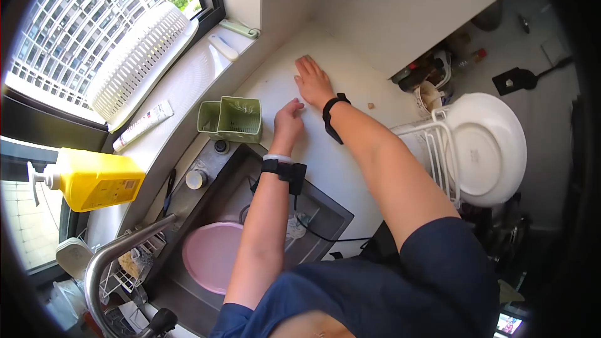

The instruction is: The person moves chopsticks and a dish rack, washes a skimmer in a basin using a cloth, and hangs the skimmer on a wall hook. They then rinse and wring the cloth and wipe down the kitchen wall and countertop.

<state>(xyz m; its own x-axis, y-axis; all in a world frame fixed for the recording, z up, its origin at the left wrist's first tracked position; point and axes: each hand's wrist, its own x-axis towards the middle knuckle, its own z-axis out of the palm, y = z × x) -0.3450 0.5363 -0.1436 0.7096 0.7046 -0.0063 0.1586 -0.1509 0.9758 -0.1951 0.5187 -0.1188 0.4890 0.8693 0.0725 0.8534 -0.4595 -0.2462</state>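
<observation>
My right hand [314, 82] lies on the white countertop [357, 81] with its fingers stretched out flat. Just to its left and nearer to me, my left hand [289, 124] is curled, its fingers bent inward; whatever is inside it, if anything, is hidden. Left of that hand stands a green two-part container [240, 119], not touched by either hand. A small brown bit [370, 106] is on the counter to the right of my right hand.
The sink [332, 209] holds a pink basin [213, 256] under my left forearm. A metal faucet [94, 275] rises at lower left. On the sill are a yellow pump bottle [103, 179], a tube [144, 126] and a white basket [141, 62]. White plates [488, 150] stand in a rack at right.
</observation>
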